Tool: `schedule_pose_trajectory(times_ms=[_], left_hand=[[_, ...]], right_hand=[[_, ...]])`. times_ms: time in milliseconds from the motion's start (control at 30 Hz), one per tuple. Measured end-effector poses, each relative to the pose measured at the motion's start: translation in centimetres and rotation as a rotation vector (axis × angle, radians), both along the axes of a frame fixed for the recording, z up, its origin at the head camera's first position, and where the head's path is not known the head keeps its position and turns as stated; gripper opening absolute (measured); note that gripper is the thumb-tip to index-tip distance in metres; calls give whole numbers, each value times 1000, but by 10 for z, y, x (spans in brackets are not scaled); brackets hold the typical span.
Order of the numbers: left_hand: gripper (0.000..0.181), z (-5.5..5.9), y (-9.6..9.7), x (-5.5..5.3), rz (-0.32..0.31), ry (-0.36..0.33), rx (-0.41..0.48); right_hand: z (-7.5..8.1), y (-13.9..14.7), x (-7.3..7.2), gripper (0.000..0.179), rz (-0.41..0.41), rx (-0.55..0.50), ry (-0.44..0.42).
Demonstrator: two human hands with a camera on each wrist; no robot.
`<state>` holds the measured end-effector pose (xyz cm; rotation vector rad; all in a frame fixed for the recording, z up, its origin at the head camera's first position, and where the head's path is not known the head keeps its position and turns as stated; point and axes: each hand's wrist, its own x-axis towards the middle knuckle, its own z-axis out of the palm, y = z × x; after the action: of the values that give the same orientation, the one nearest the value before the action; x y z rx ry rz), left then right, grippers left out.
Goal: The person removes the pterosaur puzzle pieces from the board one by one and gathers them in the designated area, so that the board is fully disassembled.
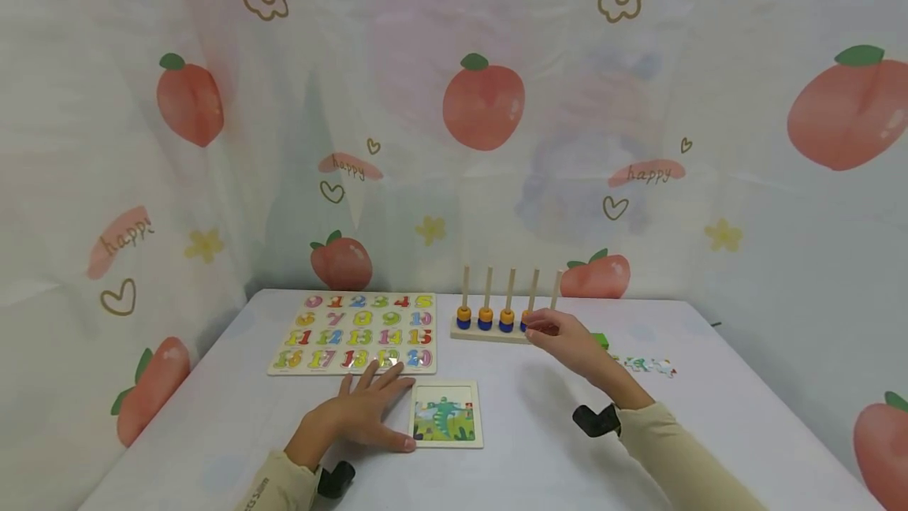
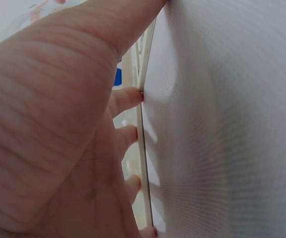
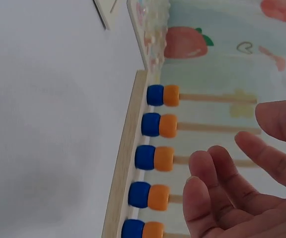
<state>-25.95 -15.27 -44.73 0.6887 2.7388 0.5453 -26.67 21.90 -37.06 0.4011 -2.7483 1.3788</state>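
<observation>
My left hand rests on the table with its fingers spread. In the left wrist view its fingertips lie along the edge of a number puzzle board. The thumb reaches the lower left corner of a small framed dinosaur puzzle. Beside the wooden peg rack hovers my right hand, fingers loosely bent and holding nothing in the right wrist view. Each peg carries an orange bead and a blue bead at its foot. In the head view that hand partly covers the rack's right end.
A green block lies behind the right wrist, partly hidden by it. Loose picture pieces lie on the table's right side. A printed curtain hangs along the table's back and sides.
</observation>
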Motion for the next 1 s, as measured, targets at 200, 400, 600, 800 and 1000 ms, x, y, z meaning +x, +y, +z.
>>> schedule_pose_trajectory(times_ms=[200, 400, 600, 800, 1000], left_hand=[[110, -2, 1, 0, 5, -9, 5], [108, -1, 1, 0, 2, -14, -7], [103, 8, 4, 3, 23, -9, -43], [105, 9, 5, 2, 30, -10, -42], [110, -1, 2, -2, 13, 7, -17]], right_hand=[[-8, -26, 3, 31, 83, -13, 11], [-14, -49, 4, 28, 173, 19, 18], [-18, -73, 4, 26, 253, 50, 14], [-27, -95, 6, 26, 332, 116, 2], [-37, -111, 9, 23, 397, 155, -14]])
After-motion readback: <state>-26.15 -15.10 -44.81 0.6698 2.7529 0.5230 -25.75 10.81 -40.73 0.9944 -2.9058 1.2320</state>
